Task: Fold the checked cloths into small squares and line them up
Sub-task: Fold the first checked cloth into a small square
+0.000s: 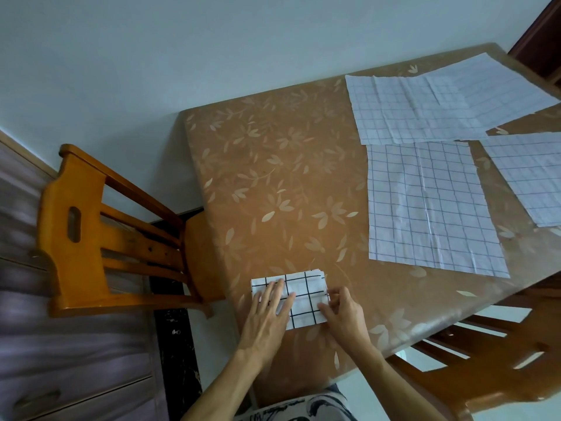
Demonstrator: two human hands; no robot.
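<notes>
One more fold to go. Got the folded cloth (306, 287) lying 9-to-3 at the near table (273, 177) edge, pinned under the flat, straight-fingered left hand (267, 320) on its 9 o'clock half, pinched at the 3 o'clock end by the curled right hand (343, 311). Maybe three unfolded cloths (425, 205) waiting at 1 o'clock.
</notes>
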